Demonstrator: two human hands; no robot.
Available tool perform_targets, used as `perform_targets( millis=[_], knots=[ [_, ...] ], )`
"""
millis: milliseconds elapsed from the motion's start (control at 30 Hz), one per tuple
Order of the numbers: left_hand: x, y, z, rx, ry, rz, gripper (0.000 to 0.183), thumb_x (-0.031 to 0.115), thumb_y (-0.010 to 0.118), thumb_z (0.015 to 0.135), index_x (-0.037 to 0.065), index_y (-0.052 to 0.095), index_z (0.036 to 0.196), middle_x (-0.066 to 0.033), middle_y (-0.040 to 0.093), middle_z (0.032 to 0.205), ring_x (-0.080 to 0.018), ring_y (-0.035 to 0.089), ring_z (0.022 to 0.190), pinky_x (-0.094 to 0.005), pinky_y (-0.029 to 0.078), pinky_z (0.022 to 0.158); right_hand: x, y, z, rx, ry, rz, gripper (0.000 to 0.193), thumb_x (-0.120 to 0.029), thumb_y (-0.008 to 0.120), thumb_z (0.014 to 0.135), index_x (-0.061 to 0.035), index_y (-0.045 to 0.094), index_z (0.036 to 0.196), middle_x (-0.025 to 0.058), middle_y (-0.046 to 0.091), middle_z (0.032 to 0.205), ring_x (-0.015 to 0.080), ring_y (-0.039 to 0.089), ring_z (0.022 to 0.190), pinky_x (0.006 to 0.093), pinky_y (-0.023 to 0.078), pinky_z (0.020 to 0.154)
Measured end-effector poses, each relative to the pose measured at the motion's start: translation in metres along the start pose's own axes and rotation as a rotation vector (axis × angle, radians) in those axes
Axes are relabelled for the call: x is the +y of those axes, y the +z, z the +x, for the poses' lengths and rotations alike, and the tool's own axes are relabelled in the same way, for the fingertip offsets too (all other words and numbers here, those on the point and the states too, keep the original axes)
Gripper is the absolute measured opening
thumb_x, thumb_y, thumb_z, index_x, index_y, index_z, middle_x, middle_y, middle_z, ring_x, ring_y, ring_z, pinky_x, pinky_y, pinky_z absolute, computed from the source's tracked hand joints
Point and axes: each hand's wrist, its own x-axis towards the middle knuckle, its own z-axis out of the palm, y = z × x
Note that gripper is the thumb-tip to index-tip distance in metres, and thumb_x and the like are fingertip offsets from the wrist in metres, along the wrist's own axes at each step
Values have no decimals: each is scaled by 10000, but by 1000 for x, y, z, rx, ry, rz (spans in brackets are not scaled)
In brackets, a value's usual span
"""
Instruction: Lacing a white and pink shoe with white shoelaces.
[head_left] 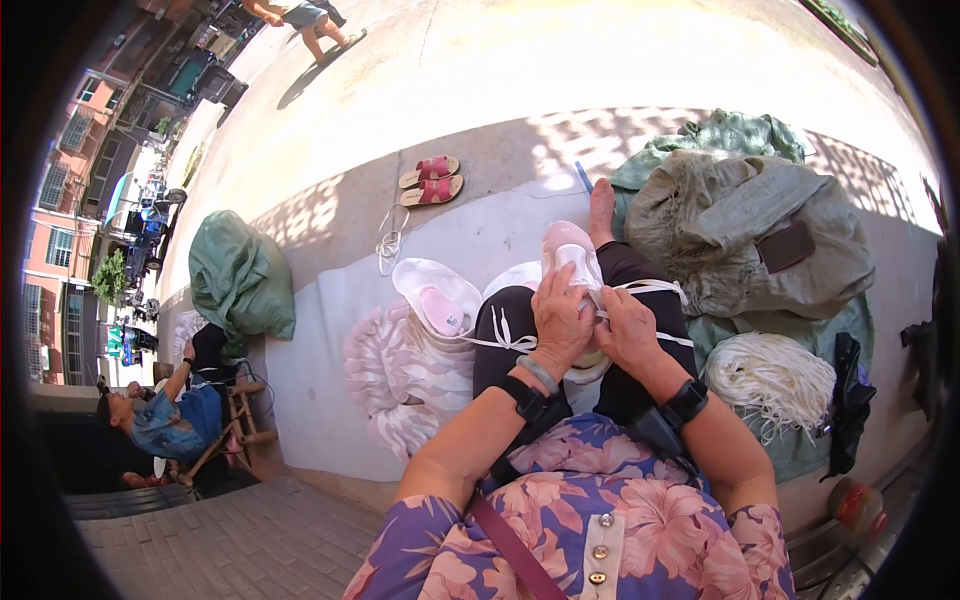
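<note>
A pink and white shoe (568,241) rests between my knees with its toe pointing away from me. My left hand (562,318) grips its upper, fingers closed near the opening. Beside it, my right hand (632,327) pinches at the same spot; what lies between those fingertips is too small to make out. A white lace (508,333) crosses my left thigh, and another white lace (655,287) loops over my right thigh. Just left of my knee sits a white shoe upper (437,296) with a pink patch inside.
Stacked pink and white shoe uppers (392,372) lie at left on a pale sheet (315,390). Grey-green sacks (725,215) and a bundle of white laces (770,378) are at right. Pink sandals (433,190) stand ahead. A green sack (238,272) and a seated person (180,425) are far left.
</note>
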Motion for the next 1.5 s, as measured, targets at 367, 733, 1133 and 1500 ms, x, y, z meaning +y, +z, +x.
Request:
perform_targets(
  millis=[367, 733, 1133, 1500],
  knots=[
    [0, -2, 11, -50, 107, 2, 104, 96, 629, 646, 21, 577, 697, -194, 482, 1221, -371, 448, 1109, -432, 370, 897, -3, -5, 3, -94, 37, -78, 191, -97, 553, 677, -24, 537, 853, 126, 535, 781, 287, 571, 766, 370, 477, 663],
    [-5, -68, -2, -16, 183, 131, 65, 13, 558, 690, -15, 505, 717, -221, 464, 1217, -409, 412, 1127, -454, 318, 956, 9, -1, -12, 15, 203, 73, 554, -141, 553, 656, 72, 432, 1153, 205, 567, 916, 356, 570, 842, 406, 465, 737],
    [-207, -251, -182, -77, -927, 834, 76, 90, 572, 726, 32, 535, 759, -126, 535, 1021, -345, 518, 921, -434, 412, 805, 9, -3, -13, 13, 335, 299, 486, -223, 590, 743, 55, 456, 1118, 149, 592, 740, 333, 597, 697, 409, 472, 645],
    [-58, -97, -26, -50, 78, 98, 234, 144, 618, 718, 22, 597, 917, -142, 559, 1063, -323, 513, 982, -417, 387, 841, 22, 11, 12, -3, 297, 244, 363, -129, 592, 739, -25, 552, 1084, 107, 609, 686, 191, 590, 608, 308, 464, 585]
  ],
)
